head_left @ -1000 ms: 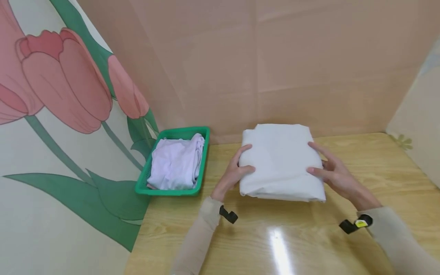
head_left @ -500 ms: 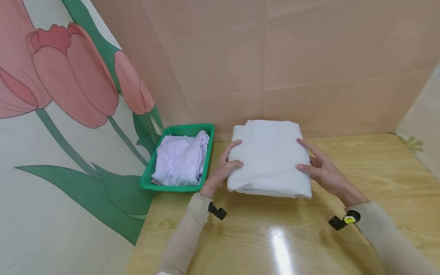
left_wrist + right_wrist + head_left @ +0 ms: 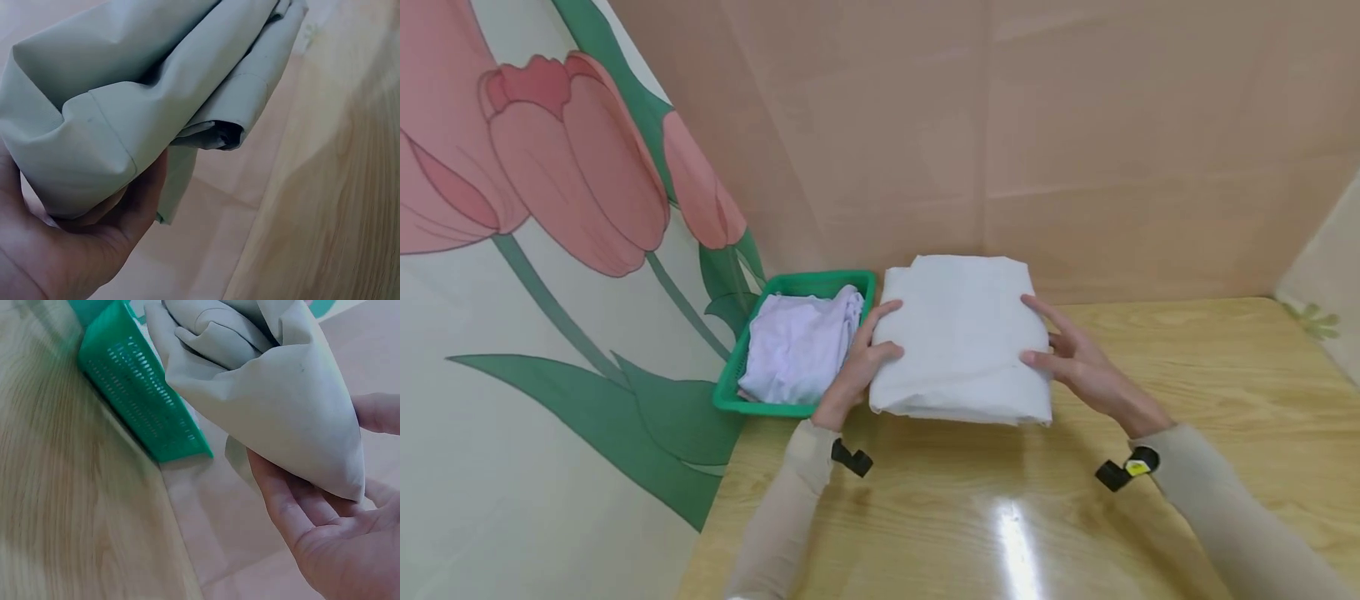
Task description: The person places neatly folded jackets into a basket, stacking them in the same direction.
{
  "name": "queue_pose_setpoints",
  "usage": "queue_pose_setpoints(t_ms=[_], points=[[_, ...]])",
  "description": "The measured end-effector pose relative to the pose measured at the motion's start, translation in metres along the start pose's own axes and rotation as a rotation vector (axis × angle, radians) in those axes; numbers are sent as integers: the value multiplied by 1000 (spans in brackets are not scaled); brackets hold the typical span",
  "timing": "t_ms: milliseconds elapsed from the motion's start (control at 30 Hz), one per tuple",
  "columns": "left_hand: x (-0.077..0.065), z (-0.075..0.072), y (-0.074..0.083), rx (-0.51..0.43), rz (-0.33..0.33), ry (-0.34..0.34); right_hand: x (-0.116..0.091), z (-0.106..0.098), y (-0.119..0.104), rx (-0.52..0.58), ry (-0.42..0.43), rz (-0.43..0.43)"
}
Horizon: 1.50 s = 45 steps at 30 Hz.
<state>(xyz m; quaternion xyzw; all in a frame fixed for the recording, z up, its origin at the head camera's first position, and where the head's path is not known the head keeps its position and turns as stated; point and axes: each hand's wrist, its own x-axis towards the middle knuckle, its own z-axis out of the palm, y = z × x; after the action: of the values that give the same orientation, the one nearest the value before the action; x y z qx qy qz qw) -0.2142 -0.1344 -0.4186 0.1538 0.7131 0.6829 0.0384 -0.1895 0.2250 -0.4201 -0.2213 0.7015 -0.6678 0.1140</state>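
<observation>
A thick square bundle of folded white cloth (image 3: pixel 962 342) is held between both hands, raised over the wooden table. On its left edge the left hand (image 3: pixel 861 362) grips it, thumb and a finger on top. In the left wrist view, other fingers of that hand curl beneath the cloth (image 3: pixel 125 125). The right hand (image 3: pixel 1086 367) grips the opposite edge the same way. Its fingers reach under the cloth (image 3: pixel 281 406) in the right wrist view. Close beside the left hand stands a green plastic basket (image 3: pixel 721 398) with a folded pale lilac cloth (image 3: pixel 797 346) inside.
The wood-grain table (image 3: pixel 955 517) runs up to a pinkish-brown sheet (image 3: pixel 1000 150) at the back. On the left rises a wall with painted tulips (image 3: pixel 580 158). Perforated sides of the basket (image 3: pixel 144 394) show in the right wrist view.
Both hands have carried the white cloth bundle leftward, closer to the green basket. The left hand now overlaps the basket's right rim in the head view. The head view has shifted slightly.
</observation>
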Motion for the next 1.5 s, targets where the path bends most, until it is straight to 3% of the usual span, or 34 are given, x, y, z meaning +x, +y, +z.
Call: queue_pose_setpoints(t_ms=[400,1067,1500], points=[[-9,-36,0,-16,29,26,25,29,-5,-26,-9,29],[-23,-105,8,75,18,91,77,77,-1,6,-88,5],[-22,-152,13,46,-100,133,119,108,-6,-51,-116,25]])
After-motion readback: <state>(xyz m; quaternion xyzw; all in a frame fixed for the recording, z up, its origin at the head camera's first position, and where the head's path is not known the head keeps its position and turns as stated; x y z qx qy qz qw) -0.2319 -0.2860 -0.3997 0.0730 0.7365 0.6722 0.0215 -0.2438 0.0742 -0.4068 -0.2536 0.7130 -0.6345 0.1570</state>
